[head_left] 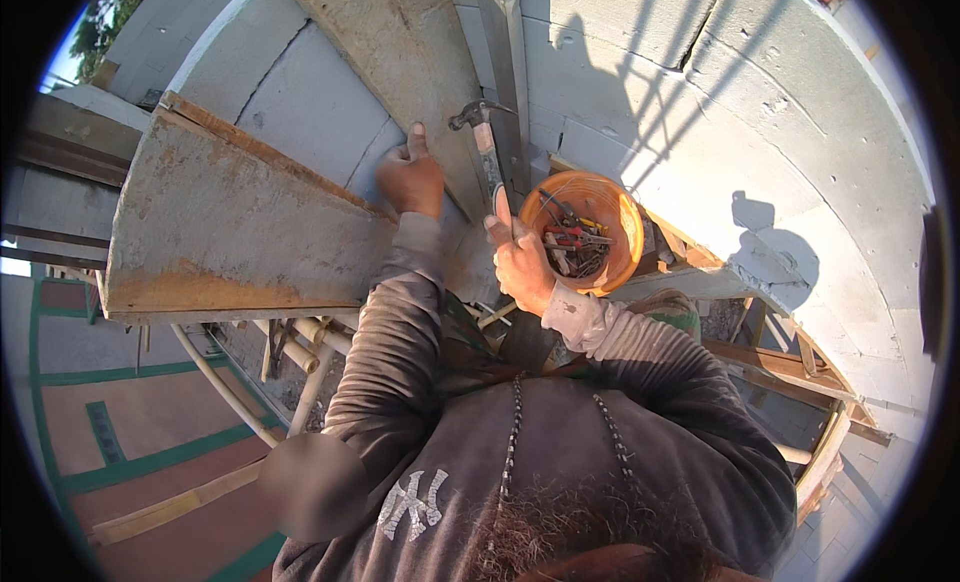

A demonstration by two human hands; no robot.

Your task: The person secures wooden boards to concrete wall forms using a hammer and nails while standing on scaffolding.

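My right hand (522, 266) is wrapped round the handle of a claw hammer (487, 147), its dark metal head up and away from me. The hammer's head is over or beside the lower part of a long, cement-stained wooden board (405, 42). At that board's left edge, my left hand (410, 178) is closed with the thumb laid along the face; its curled fingers are partly hidden. Just right of my right hand stands an orange bucket (628, 244) holding pliers (572, 234) and several other small tools and metal pieces.
A second wide, stained board (230, 222) spans the left side. Pale block walls (720, 112) curve round the front and right. An upright metal post (508, 72) stands beyond the hammer. Bamboo poles (300, 357) and timber framing (770, 367) lie lower down, over a drop at left.
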